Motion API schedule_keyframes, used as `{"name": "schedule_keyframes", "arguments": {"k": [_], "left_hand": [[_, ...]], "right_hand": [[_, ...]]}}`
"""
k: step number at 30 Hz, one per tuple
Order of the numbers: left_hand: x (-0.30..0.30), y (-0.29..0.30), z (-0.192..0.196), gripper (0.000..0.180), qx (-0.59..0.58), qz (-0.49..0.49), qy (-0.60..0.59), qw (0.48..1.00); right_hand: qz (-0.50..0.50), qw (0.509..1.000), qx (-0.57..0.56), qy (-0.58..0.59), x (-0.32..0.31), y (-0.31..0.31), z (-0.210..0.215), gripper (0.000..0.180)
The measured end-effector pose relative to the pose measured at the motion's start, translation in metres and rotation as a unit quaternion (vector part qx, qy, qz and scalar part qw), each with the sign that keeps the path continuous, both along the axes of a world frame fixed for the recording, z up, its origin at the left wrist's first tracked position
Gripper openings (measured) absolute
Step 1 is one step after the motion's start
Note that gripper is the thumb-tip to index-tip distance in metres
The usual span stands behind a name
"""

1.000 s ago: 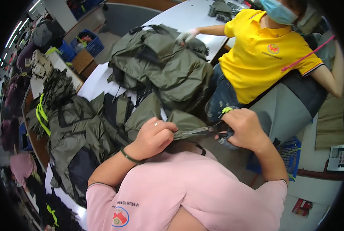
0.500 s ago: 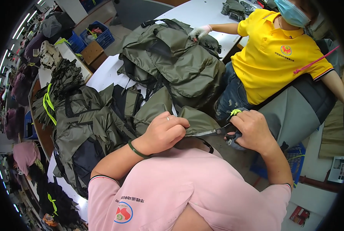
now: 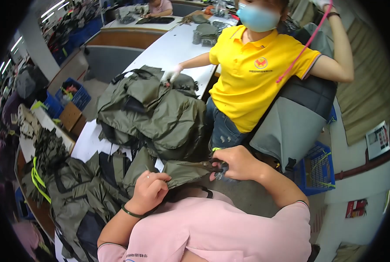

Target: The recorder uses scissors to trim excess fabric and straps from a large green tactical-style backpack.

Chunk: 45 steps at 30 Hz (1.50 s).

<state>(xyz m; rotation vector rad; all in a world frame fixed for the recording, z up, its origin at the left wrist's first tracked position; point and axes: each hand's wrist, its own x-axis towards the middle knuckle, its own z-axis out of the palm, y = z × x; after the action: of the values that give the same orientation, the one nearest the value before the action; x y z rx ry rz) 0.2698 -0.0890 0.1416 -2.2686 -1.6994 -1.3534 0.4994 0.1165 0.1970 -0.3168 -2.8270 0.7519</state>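
Note:
My left hand (image 3: 149,192) is closed, pinching the edge of a dark olive fabric piece (image 3: 184,172) in front of my chest. A pair of scissors (image 3: 216,164) with dark handles is gripped in my right hand (image 3: 238,163), its blades at the right end of that fabric. How far the blades are apart I cannot make out. The fabric joins a heap of olive bag pieces (image 3: 88,192) with black mesh and straps on my left. Ahead, a bulky olive backpack (image 3: 160,113) rests on the white table.
A co-worker in a yellow shirt (image 3: 258,65) stands ahead right, one gloved hand (image 3: 172,74) on the backpack. A pink cord (image 3: 306,46) hangs near their raised arm. Grey padded material (image 3: 282,126) and a blue crate (image 3: 319,174) are on the right. The white table (image 3: 160,48) stretches away.
The view has tilted up and turned right. The co-worker's far arm has risen with the pink cord. The scissors remain in my right hand at the fabric, their blades now less visible.

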Motion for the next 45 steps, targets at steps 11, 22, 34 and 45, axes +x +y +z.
{"name": "schedule_keyframes", "arguments": {"k": [11, 22, 34, 45], "left_hand": [[-0.003, 0.009, -0.016, 0.024, -0.077, 0.023, -0.096, 0.992], [0.005, 0.036, 0.008, 0.015, -0.128, -0.036, -0.112, 0.985], [-0.007, 0.050, 0.013, 0.026, -0.074, -0.006, -0.073, 0.994], [-0.010, 0.039, 0.016, 0.024, -0.075, -0.005, -0.049, 0.996]], "right_hand": [[-0.061, 0.970, -0.137, 0.191, 0.008, -0.019, -0.064, 0.047], [-0.589, 0.272, -0.346, 0.677, 0.456, 0.017, -0.111, 0.031], [-0.080, 0.741, -0.460, 0.483, 0.221, 0.006, -0.061, 0.018], [-0.053, 0.988, -0.054, 0.133, -0.052, -0.031, -0.007, 0.026]]}}
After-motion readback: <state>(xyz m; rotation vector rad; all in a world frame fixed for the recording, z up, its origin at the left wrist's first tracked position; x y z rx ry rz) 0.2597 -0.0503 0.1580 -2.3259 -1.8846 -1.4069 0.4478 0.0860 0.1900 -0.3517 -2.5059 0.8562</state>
